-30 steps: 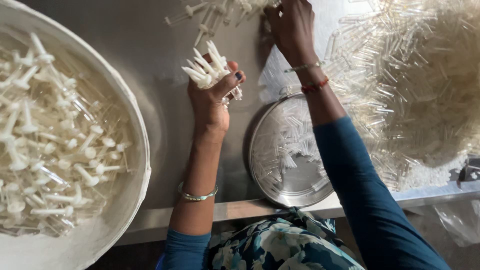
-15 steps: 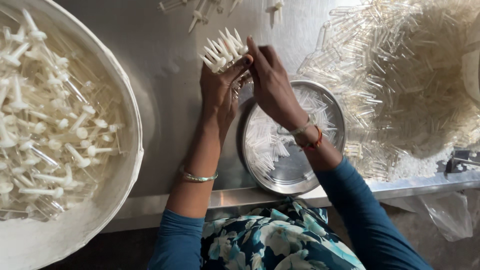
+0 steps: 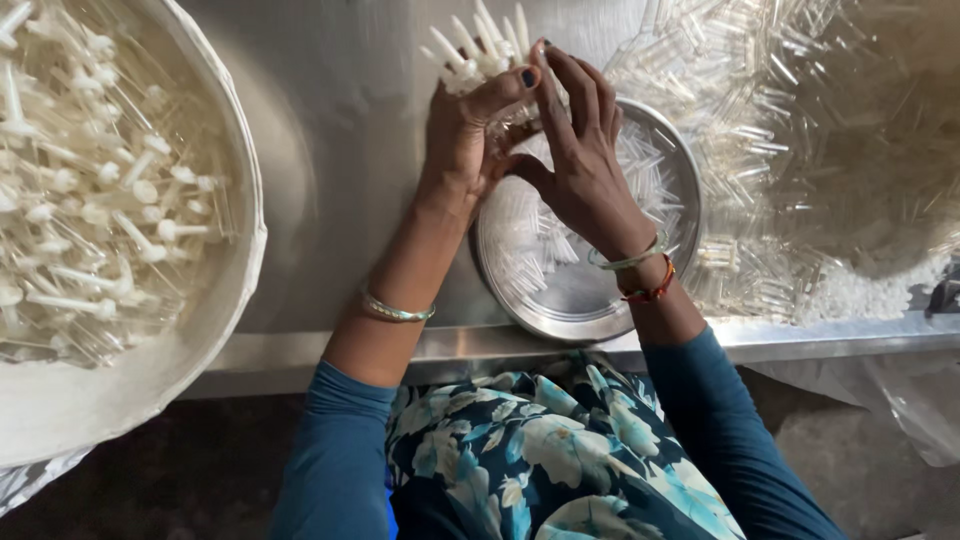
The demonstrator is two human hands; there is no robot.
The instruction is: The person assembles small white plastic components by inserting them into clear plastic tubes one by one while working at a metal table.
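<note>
Two hands are brought together in the upper middle of the head view, over the far rim of a round steel plate (image 3: 600, 300). A bundle of white plastic plungers (image 3: 478, 50) is clasped in the left hand (image 3: 465, 140), the fingers closed round the stems so that the pointed ends fan upward and stay gathered. The right hand (image 3: 580, 160) is laid against the bundle from the right side, its fingers long and nearly straight, the fingertips resting on the plungers, probably so that the pieces are squared up or one is slipped among the others; nothing separate can be seen to be gripped by it. The plate, set just beneath the hands on the grey tabletop (image 3: 340, 150), carries a thin scatter of clear plastic tubes, kept within easy reach. A far larger heap of clear tubes (image 3: 800, 130) is piled at the upper right, touching the plate's edge. At the left of the frame a wide white basin (image 3: 130, 390) is filled with loose white plungers, well apart from the hands. Bangles are worn on both wrists, and blue sleeves are seen below.
</note>
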